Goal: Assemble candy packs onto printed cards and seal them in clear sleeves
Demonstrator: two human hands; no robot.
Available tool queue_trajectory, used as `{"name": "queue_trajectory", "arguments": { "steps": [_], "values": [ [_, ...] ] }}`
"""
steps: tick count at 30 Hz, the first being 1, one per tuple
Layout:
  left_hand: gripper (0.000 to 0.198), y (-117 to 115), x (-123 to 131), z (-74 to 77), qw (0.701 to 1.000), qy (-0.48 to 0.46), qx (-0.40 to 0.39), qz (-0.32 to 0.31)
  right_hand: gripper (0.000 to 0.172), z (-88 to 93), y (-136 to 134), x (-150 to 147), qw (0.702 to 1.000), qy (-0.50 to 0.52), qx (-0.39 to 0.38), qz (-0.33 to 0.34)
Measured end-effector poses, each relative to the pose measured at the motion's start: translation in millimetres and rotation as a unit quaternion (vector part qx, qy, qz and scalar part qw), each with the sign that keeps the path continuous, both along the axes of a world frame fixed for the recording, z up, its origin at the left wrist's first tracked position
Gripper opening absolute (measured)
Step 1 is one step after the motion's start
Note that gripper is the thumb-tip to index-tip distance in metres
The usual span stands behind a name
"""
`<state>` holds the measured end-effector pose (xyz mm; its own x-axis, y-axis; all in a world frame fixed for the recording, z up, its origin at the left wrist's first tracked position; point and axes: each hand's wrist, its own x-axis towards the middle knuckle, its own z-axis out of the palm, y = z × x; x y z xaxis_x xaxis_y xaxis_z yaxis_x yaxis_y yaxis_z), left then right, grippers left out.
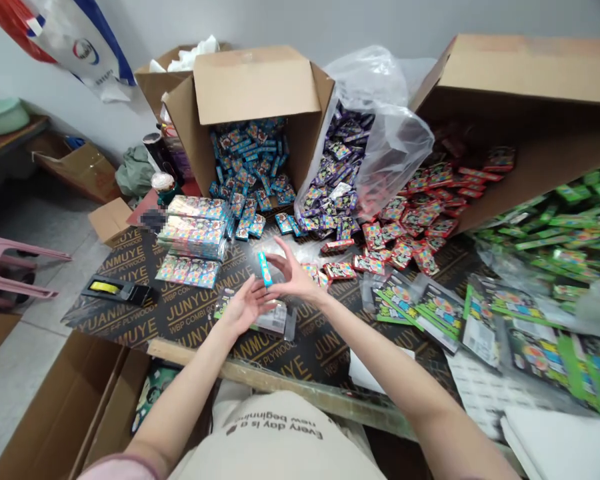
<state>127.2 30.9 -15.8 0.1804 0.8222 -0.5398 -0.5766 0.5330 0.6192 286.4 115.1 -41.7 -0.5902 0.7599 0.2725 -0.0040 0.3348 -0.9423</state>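
A small blue candy box [264, 268] is held up on end above the table, between the thumb and fingers of my right hand [296, 275]. My left hand [246, 305] is just below and left of it, palm up with fingers spread; whether its fingertips touch the box I cannot tell. Beneath the hands lies a clear printed pouch [275, 319], partly hidden by them. Left of the hands are stacks of packed colourful boxes [195, 230], with a single flat pack [187, 270] in front.
Blue boxes spill from a carton [257, 87]. Purple boxes [337, 167] fill a clear bag, beside red boxes [400, 227] and green boxes [575, 220]. Printed pouches [440, 310] lie on the right. A tape dispenser [115, 290] sits at the left, above an open carton [60, 400].
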Motion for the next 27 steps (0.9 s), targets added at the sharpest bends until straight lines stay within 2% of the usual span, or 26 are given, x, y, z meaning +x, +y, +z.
{"name": "queue_trajectory", "arguments": {
  "steps": [1, 3, 5, 7, 9, 10, 11, 12, 13, 15, 16, 17, 18, 20, 22, 27],
  "values": [
    [0.038, 1, 6, -0.2, 1.0, -0.004, -0.003, -0.009, 0.113, 2.2, -19, 10, 1.0, 0.014, -0.013, -0.001],
    [0.037, 1, 18, -1.8, 0.999, 0.044, 0.002, -0.01, 0.111, 8.6, -51, 30, 0.999, -0.014, 0.002, -0.045],
    [0.04, -2, 30, -4.3, 0.995, 0.101, 0.018, -0.022, 0.107, 15.7, -71, 47, 0.991, -0.08, 0.06, -0.094],
    [0.042, -6, 38, -6.7, 0.987, 0.14, 0.051, -0.065, 0.098, 20.9, -83, 59, 0.974, -0.148, 0.128, -0.115],
    [0.046, -10, 39, -8.9, 0.965, 0.198, 0.121, -0.123, 0.087, 22.1, -90, 69, 0.954, -0.197, 0.176, -0.141],
    [0.053, -10, 36, -10.3, 0.94, 0.248, 0.177, -0.153, 0.083, 21.0, -93, 73, 0.944, -0.213, 0.188, -0.167],
    [0.064, -11, 30, -11.8, 0.899, 0.313, 0.242, -0.186, 0.081, 18.7, -96, 77, 0.935, -0.223, 0.192, -0.2],
    [0.078, -11, 24, -13.7, 0.84, 0.387, 0.309, -0.223, 0.08, 15.6, -99, 82, 0.926, -0.231, 0.19, -0.231],
    [0.09, -12, 17, -16.0, 0.765, 0.46, 0.365, -0.263, 0.078, 11.8, -103, 86, 0.919, -0.238, 0.185, -0.255],
    [0.106, -14, 4, -21.1, 0.612, 0.572, 0.427, -0.34, 0.076, 3.8, -110, 93, 0.913, -0.256, 0.173, -0.268],
    [0.108, -15, 0, -23.5, 0.556, 0.604, 0.438, -0.368, 0.075, 0.2, -113, 96, 0.913, -0.268, 0.168, -0.259],
    [0.107, -17, -3, -25.5, 0.52, 0.621, 0.444, -0.383, 0.075, -2.6, -117, 97, 0.913, -0.279, 0.166, -0.246],
    [0.105, -20, -4, -26.9, 0.502, 0.63, 0.45, -0.386, 0.075, -4.6, -119, 98, 0.913, -0.29, 0.167, -0.232],
    [0.107, -23, -3, -27.3, 0.502, 0.635, 0.464, -0.361, 0.078, -6.2, -124, 96, 0.914, -0.302, 0.172, -0.21],
    [0.112, -25, -1, -25.1, 0.518, 0.634, 0.47, -0.33, 0.081, -5.6, -128, 92, 0.92, -0.294, 0.174, -0.194],
    [0.117, -23, -1, -14.5, 0.542, 0.628, 0.467, -0.307, 0.087, -4.9, -134, 84, 0.963, -0.202, 0.13, -0.122]
  ]
}}
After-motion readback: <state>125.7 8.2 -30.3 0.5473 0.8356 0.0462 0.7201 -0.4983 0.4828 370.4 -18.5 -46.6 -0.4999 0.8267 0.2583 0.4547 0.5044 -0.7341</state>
